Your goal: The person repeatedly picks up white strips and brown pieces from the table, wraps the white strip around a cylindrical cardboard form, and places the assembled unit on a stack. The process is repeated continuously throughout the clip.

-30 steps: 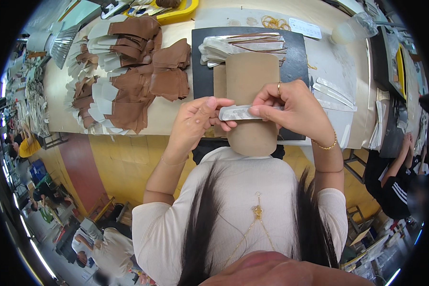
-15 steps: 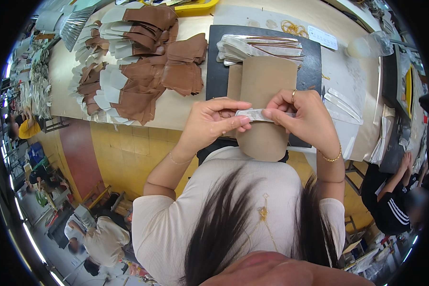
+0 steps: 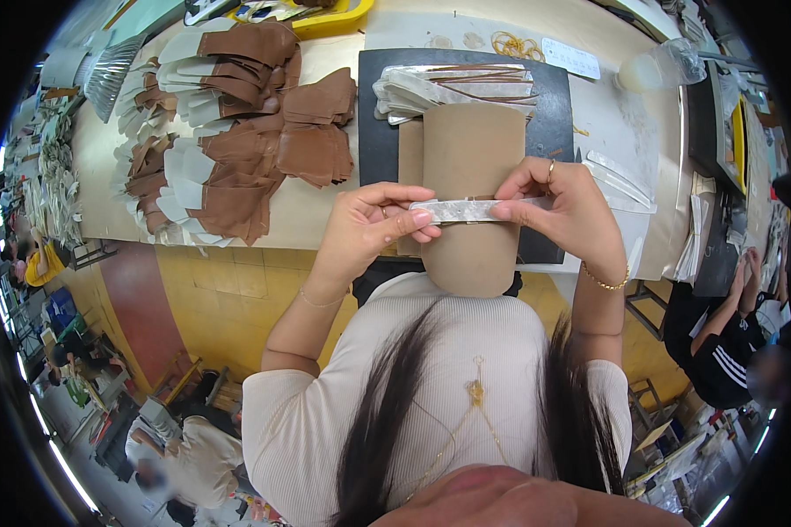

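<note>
A narrow whitish strip (image 3: 464, 211) with a mottled face is stretched crosswise over a tan, rounded form (image 3: 473, 145). Thumb and fingers of my left hand (image 3: 369, 230) pinch its left end. My right hand (image 3: 569, 209) grips it near the right end, with the tip partly hidden by the fingers. Whether the strip touches the form, I cannot tell. Behind the form, a bundle of similar pale strips with thin brown edges (image 3: 453, 86) lies on a black mat (image 3: 549, 105).
Stacks of brown leather pieces with pale lining (image 3: 237, 167) cover the left of the table. Several loose pale strips (image 3: 622, 184) lie at the right, below a cloudy plastic bottle (image 3: 650, 70). A yellow tray (image 3: 334, 19) stands at the back. Other people sit at both sides.
My hands have moved slightly apart, so more of the strip shows between them. The whole view has shifted a little, carrying the table things leftward in the picture.
</note>
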Demonstrator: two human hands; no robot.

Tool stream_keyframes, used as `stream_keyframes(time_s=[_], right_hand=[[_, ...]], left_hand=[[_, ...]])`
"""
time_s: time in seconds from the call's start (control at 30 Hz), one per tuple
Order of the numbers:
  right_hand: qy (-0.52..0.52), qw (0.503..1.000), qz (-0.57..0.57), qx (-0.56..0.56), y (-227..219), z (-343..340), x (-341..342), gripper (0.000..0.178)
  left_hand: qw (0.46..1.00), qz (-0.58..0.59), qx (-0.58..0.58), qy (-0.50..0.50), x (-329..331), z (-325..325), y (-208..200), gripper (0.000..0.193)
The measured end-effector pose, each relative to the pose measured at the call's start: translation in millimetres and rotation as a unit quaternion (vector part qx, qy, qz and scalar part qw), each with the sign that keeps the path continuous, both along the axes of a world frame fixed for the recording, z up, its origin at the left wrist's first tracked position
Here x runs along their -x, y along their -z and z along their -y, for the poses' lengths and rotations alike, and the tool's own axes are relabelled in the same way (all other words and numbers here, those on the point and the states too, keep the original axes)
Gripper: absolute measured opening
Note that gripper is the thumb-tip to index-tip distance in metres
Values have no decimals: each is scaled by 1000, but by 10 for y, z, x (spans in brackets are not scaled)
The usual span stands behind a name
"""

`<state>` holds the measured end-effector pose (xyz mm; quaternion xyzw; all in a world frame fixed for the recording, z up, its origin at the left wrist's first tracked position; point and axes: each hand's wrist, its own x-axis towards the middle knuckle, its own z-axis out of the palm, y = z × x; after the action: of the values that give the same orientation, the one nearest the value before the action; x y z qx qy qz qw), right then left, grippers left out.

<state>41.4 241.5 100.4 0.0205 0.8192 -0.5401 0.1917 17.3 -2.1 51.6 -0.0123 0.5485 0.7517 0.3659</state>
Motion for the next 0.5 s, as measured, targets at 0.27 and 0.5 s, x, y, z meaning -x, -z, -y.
stream_keyframes(time_s=[0.27, 0.5], right_hand=[[6, 999, 19, 27, 51, -15, -16, 13], [27, 999, -33, 7, 84, 3, -17, 22]], left_hand=[[999, 36, -29, -1, 4, -2, 119, 24], [995, 66, -72, -1, 35, -23, 236, 22]])
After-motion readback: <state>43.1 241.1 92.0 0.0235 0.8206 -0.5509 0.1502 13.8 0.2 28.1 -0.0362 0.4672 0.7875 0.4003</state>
